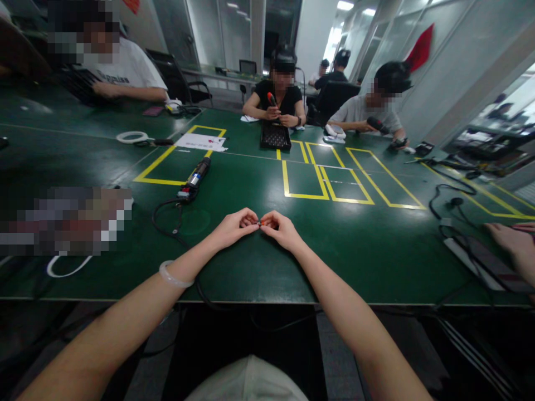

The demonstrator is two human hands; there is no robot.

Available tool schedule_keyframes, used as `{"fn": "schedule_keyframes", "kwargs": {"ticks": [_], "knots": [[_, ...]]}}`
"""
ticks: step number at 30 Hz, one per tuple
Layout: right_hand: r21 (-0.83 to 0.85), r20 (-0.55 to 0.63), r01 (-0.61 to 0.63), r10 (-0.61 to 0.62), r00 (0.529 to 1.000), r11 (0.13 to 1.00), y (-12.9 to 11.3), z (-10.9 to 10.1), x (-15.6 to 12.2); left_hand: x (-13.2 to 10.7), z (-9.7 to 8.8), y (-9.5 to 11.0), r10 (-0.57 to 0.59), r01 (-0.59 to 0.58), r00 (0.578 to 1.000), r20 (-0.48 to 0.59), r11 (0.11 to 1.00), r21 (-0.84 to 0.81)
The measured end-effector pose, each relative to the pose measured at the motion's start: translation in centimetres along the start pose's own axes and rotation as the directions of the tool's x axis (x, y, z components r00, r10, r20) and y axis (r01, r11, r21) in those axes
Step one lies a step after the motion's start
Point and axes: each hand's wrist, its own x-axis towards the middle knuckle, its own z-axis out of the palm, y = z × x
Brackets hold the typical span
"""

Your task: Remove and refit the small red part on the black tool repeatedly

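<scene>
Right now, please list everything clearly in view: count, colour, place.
table: 1, green, centre
tape outlines: several, yellow, on table
small held piece: 1, partly orange, centre
handheld tool: 1, mostly black, left
handled ring: 1, whitish, left
paper: 1, white, left
tray: 1, black, ahead
cables: several, black, both sides
chairs: several, black, behind
cloths: 2, red, background
people: several, mixed clothing, around
bracelet: 1, whitish, left forearm
left hand, right hand: 1 each, bare, centre

Bright ceiling lamps were recorded at the top, faint glare was reflected by the dim tabletop, and edges were stretched.
</scene>
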Motion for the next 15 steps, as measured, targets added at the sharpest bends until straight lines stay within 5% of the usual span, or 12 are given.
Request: {"fn": "schedule_keyframes", "kwargs": {"ticks": [15], "knots": [[-0.036, 0.009, 0.007, -0.007, 1.0, 0.999, -0.15, -0.01, -0.05, -0.1, 0.1, 0.19, 0.005, -0.005, 1.0, 0.02, 1.0, -0.007]]}}
